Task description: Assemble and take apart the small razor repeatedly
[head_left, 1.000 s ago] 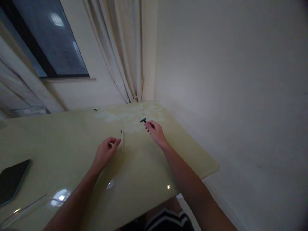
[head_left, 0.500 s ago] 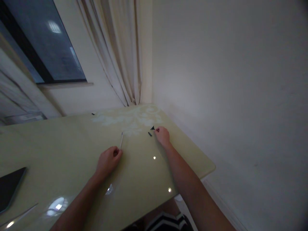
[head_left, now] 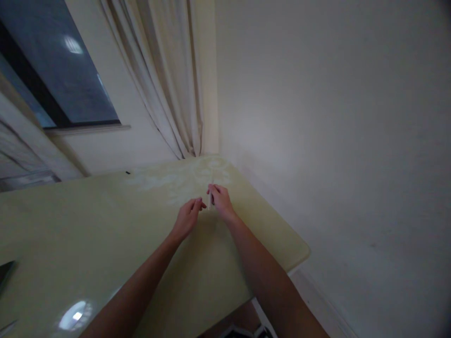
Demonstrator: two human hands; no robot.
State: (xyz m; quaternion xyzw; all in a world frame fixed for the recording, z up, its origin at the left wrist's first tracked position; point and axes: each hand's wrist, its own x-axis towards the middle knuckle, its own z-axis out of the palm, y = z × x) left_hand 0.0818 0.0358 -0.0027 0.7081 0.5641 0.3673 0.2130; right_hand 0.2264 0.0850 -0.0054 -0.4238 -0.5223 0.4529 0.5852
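Observation:
My right hand (head_left: 220, 201) is closed on a thin white stick (head_left: 209, 202), which stands nearly upright against its fingers above the table. Its exact kind cannot be made out. Just to the left, my left hand (head_left: 188, 217) is held with curled fingers and the thumb slightly apart. Its fingertips are close to the stick, and a narrow gap shows between them and it. The small black pieces are not visible near the hands; the fingers may hide them.
Both arms reach over a glossy yellow-green table (head_left: 105, 225). A small black piece (head_left: 128, 172) lies by its far edge. The corner of a dark flat object (head_left: 5, 274) shows at left. A wall (head_left: 317, 141) borders the right side, with a curtain (head_left: 169, 84) behind.
My left hand has moved right and forward, beside my right hand. The white stick has passed from my left hand to my right. The black pieces near my right hand no longer show.

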